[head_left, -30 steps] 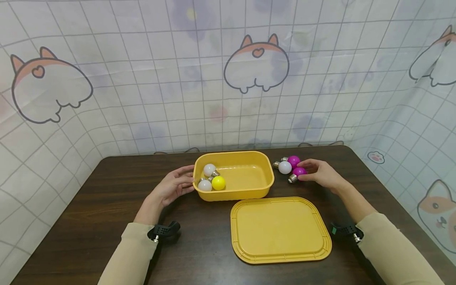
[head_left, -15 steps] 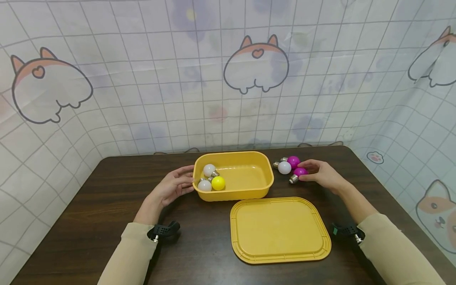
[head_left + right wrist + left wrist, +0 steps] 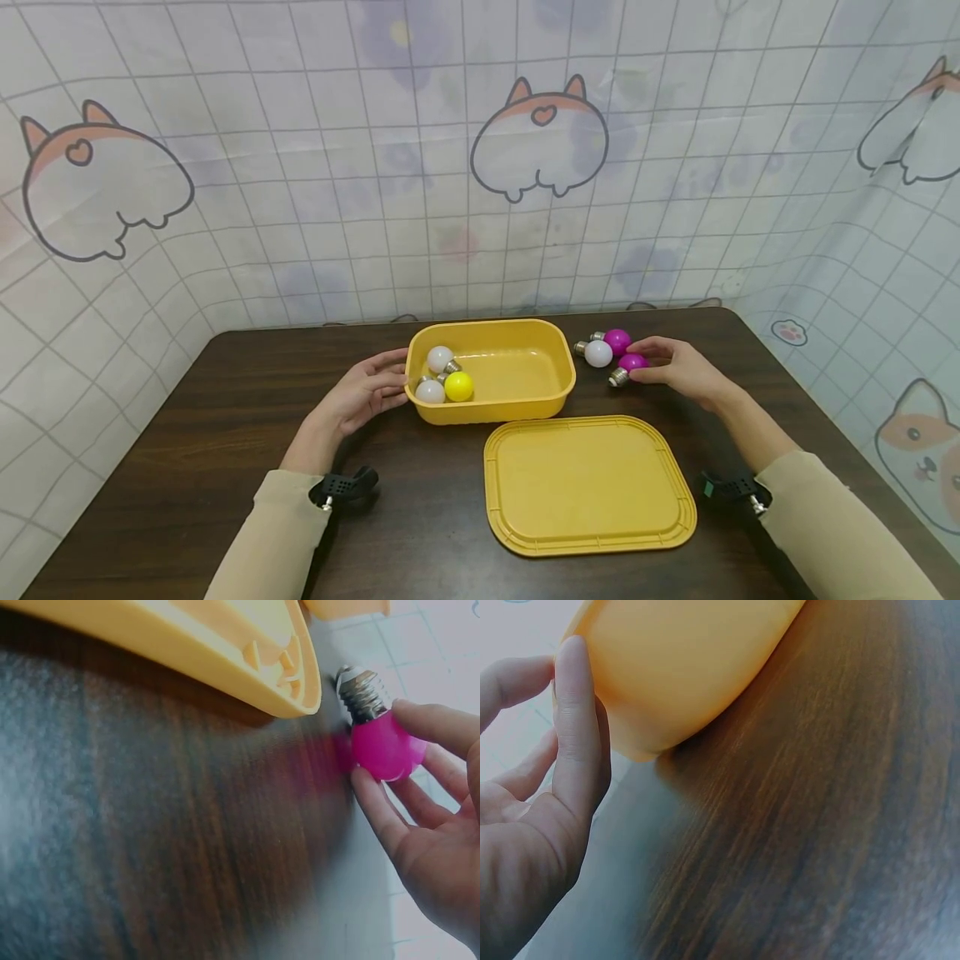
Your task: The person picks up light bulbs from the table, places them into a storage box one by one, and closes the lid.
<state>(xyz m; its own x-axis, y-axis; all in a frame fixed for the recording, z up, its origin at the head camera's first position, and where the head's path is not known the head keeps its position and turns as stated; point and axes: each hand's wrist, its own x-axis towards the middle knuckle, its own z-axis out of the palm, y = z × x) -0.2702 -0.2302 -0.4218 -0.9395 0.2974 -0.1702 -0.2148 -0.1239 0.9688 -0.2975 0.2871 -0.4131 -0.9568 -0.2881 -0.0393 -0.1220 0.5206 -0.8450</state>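
My left hand [image 3: 365,392] rests its relaxed fingers against the left end of a yellow plastic box [image 3: 525,408]. In the left wrist view, the fingertips are right at the box's wall [image 3: 682,667]. Inside, at its left, lie two white light bulbs [image 3: 440,359] and a yellow light bulb [image 3: 459,387]. On the right, my right hand [image 3: 682,369] holds a magenta light bulb [image 3: 382,746] by its round globe, thumb on one side and fingers on the other. Its metal screw base points away from the palm. Beside it lie another magenta bulb [image 3: 618,340] and a white bulb [image 3: 598,353].
A yellow lid [image 3: 592,487] lies flat on the dark wooden table [image 3: 420,517], in front of the box and between the forearms. Behind the table hangs a white gridded cloth [image 3: 360,208] with cartoon animals.
The magenta bulb at my right hand has shifted very slightly to the right with the fingers. My left hand and the box stay in place.
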